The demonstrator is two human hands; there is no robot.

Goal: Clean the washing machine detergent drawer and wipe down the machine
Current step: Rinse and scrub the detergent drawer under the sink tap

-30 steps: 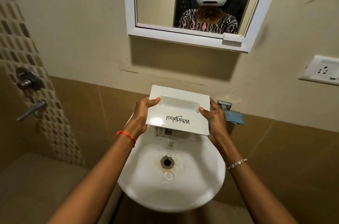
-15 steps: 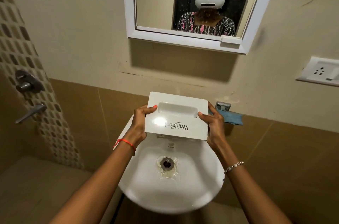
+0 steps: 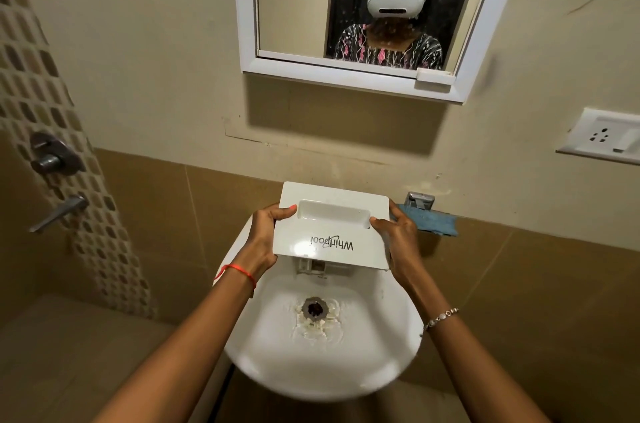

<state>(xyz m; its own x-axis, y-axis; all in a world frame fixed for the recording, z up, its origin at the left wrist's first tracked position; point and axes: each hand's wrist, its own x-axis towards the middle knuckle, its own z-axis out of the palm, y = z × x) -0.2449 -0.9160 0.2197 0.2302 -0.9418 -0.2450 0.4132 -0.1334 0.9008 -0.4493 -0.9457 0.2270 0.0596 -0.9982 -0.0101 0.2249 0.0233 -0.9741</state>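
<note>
A white detergent drawer (image 3: 332, 225) with an upside-down Whirlpool logo on its front panel hangs over the back of a white wash basin (image 3: 263, 350). My left hand (image 3: 265, 237) grips the panel's left edge, thumb on its face. My right hand (image 3: 398, 240) grips the right edge. The panel faces me and tilts back, so the drawer's compartments are mostly hidden behind and below it. A blue cloth (image 3: 431, 223) lies on the ledge just right of my right hand.
The basin's drain (image 3: 315, 309) looks stained. A metal tap (image 3: 419, 199) sits behind the cloth. On the wall are a white-framed mirror (image 3: 349, 70), a socket plate (image 3: 604, 136) at right, and shower fittings (image 3: 53, 159) at left.
The drawer stays held in both hands over the basin. Its front panel has tilted slightly and the glare on it has gone. The view has shifted a little.
</note>
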